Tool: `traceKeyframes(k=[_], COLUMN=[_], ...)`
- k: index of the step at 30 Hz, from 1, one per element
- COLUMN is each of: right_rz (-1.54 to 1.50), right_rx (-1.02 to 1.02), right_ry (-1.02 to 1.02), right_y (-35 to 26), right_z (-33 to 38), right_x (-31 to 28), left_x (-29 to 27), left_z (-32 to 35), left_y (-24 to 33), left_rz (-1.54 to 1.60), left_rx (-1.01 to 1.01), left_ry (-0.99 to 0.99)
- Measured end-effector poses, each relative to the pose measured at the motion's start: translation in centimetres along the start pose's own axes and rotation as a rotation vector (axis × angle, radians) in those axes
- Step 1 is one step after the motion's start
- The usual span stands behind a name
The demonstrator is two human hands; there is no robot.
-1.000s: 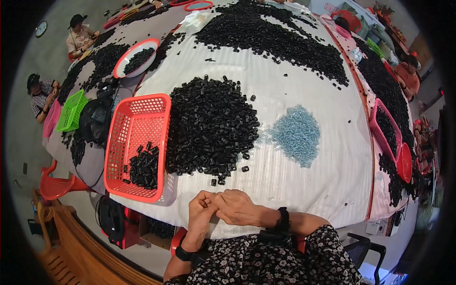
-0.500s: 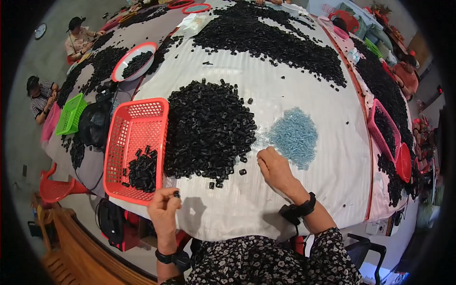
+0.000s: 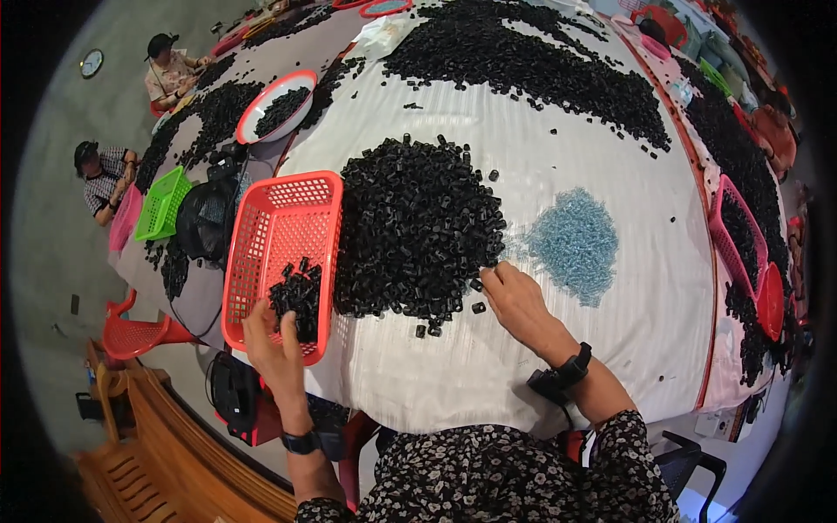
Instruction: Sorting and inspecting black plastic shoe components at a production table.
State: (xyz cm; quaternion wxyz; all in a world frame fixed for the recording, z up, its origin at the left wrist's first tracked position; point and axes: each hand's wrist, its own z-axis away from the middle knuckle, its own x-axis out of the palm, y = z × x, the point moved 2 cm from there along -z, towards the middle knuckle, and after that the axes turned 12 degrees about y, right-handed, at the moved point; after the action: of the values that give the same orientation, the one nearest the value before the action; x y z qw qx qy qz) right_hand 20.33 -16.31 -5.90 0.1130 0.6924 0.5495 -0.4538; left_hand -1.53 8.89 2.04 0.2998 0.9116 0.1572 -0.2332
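Observation:
My left hand [image 3: 277, 357] is over the near end of a red plastic basket [image 3: 283, 228], its thumb and fingers apart and nothing visible between them. Small black plastic cylinders [image 3: 298, 296] lie heaped in the near part of that basket. To its right spreads a large pile of the same black cylinders [image 3: 418, 231]. My right hand [image 3: 526, 307] is at the pile's lower right edge, fingertips pinched together beside a loose cylinder [image 3: 476, 284]; what they hold is hidden. A heap of tiny clear bluish pieces [image 3: 574, 248] lies just beyond that hand.
A white sheet [image 3: 410, 375] covers the table. More black cylinders [image 3: 523, 74] spread across the far side. A red-rimmed bowl [image 3: 283, 113], a green basket [image 3: 163, 205] and a pink basket [image 3: 737, 235] stand around. Other people sit along the left and right sides.
My left hand has moved from beside the basket to over its inside, and its fingers have spread from the black cylinder they held. My right hand has shifted toward the black pile's edge.

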Motion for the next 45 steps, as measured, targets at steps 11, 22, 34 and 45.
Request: traceKeyframes(k=[11,22,34,45], right_rz=[-0.146,-0.323,-0.406,-0.806], right_rx=[0.123,0.338,0.470,0.376], right_ry=[0.201,0.245,0.258,-0.184], right_y=[1.3,1.8,1.3,-6.5], right_z=[1.3,1.4,1.2,-3.3], right_x=[0.4,0.2,-0.2,-4.7], left_x=[7.1,5.4,4.7,3.6], left_z=[9.8,9.2,9.3,9.2], left_y=[8.5,7.1,5.2,5.6], left_rz=[0.274,0.493,1.161,1.313], left_rx=[0.156,-0.328,-1.180,-1.207], left_ry=[-0.571,-0.622,-0.653,-0.690])
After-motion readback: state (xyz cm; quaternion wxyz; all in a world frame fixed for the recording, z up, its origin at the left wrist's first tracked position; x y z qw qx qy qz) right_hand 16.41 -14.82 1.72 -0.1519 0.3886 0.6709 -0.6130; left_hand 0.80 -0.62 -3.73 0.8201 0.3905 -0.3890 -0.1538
